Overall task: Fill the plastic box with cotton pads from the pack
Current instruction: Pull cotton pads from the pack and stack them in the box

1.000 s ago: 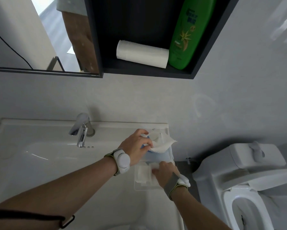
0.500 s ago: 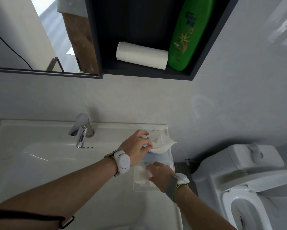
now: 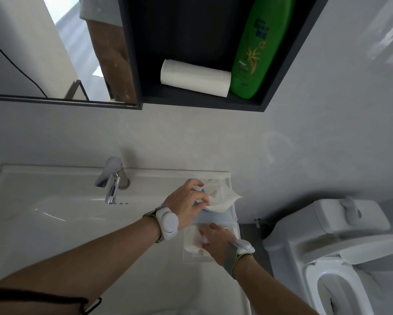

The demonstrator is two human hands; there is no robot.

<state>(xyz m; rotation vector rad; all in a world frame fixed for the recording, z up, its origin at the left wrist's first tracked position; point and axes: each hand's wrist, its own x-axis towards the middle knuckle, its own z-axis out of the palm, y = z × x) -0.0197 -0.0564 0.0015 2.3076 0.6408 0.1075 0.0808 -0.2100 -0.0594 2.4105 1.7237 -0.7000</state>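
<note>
A clear plastic box [image 3: 192,258] sits on the right end of the white basin top, with white cotton pads [image 3: 193,241] lying inside it. Just behind it lies the pack [image 3: 220,197], white with a blue part, its torn top flared open. My left hand [image 3: 187,204] grips the pack by its left side. My right hand [image 3: 215,238] reaches down into the box with its fingers on the pads; whether they pinch a pad or only press is hidden by the hand.
A chrome tap [image 3: 111,178] stands at the back of the sink [image 3: 54,212]. The toilet [image 3: 331,246] is close on the right. Overhead, a dark shelf [image 3: 202,103] carries a paper roll [image 3: 194,78] and a green bottle [image 3: 257,48], beside a mirror [image 3: 54,53].
My right hand has slid a little to the left and deeper into the box. My left hand stays on the pack.
</note>
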